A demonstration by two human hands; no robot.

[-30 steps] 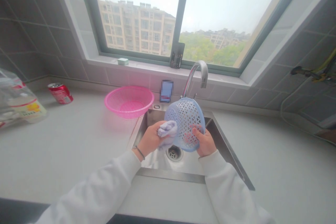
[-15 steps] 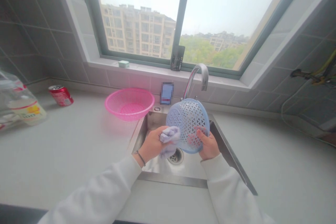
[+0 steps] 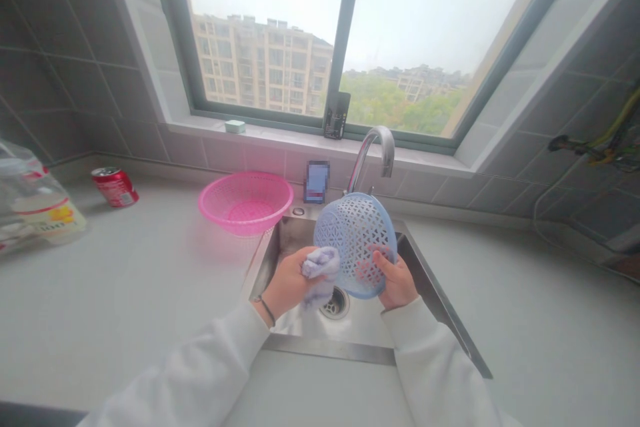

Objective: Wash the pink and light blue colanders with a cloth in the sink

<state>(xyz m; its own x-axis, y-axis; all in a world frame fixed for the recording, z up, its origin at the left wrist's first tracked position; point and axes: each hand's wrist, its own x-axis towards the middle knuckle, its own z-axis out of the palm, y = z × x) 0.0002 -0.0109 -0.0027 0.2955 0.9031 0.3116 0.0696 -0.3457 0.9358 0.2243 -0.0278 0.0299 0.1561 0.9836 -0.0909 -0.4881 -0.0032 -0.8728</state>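
A light blue plastic colander (image 3: 361, 227) is held tilted on its side over the steel sink (image 3: 300, 327), its perforated base turned to the left. My right hand (image 3: 395, 279) grips its rim on the right, thumb outside and fingers showing through the holes from within. In my left hand (image 3: 290, 283) is a bunched, pale purple-white cloth (image 3: 321, 265), close to the colander's lower left side; whether it touches cannot be told. Part of the cloth hangs below the fingers, beside the drain (image 3: 335, 303).
A curved faucet (image 3: 385, 147) rises behind the colander. A pink plastic basket (image 3: 245, 203) stands left of the sink, partly over its corner. Further left are a red can (image 3: 114, 187) and a plastic bottle (image 3: 50, 213). A blurred-out blue item (image 3: 317, 181) leans by the wall.
Both hands keep their holds on the cloth and colander. The view has shifted slightly, and the cloth sits a touch further left from the colander.
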